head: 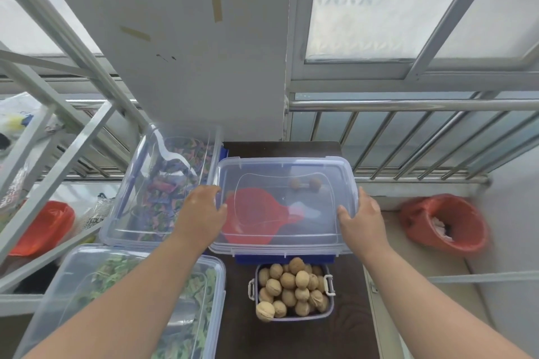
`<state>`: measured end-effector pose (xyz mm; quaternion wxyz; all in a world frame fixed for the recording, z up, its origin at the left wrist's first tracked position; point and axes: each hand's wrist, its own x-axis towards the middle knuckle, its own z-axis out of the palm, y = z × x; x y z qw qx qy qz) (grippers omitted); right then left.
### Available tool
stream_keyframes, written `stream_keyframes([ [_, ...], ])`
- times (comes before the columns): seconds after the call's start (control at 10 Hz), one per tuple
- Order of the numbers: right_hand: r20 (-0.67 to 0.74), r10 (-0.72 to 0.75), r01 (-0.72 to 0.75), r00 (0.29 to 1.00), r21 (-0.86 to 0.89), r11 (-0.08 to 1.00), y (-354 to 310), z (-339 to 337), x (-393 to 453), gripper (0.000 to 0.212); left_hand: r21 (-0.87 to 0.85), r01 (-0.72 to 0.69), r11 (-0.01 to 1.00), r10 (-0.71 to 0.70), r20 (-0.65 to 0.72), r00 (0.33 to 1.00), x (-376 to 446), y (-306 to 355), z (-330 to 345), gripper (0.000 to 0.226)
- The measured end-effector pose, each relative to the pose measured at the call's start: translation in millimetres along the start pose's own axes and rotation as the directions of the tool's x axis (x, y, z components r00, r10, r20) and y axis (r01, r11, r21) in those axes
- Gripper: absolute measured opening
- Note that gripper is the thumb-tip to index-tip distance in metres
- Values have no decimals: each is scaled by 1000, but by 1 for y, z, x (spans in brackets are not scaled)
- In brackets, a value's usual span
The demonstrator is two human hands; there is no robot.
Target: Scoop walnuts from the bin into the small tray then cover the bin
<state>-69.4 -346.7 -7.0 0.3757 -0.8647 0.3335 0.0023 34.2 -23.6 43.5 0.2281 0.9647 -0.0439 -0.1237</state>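
A clear plastic lid [291,166] lies on top of the bin [284,258], whose blue edge shows below it. My left hand [204,210] grips the lid's left side and my right hand [361,216] grips its right side. Through the lid I see a red scoop [250,216] and two walnuts [304,183] inside the bin. In front of the bin stands the small tray [328,313], piled high with walnuts [291,288], on a dark table [291,338].
Two lidded clear bins stand at left: one with colourful pieces [163,183], one with green pieces [116,300]. A white metal rack [58,154] is further left. A red-bagged waste bin [443,221] sits at right, below a metal railing [408,105].
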Motion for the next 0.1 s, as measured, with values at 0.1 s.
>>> stream_keyframes([
  [0.1, -41, -113, 111, 993, -52, 993, -11, -1, -6, 71, -33, -79, 996, 78, -46, 996, -7, 8, -7, 58],
])
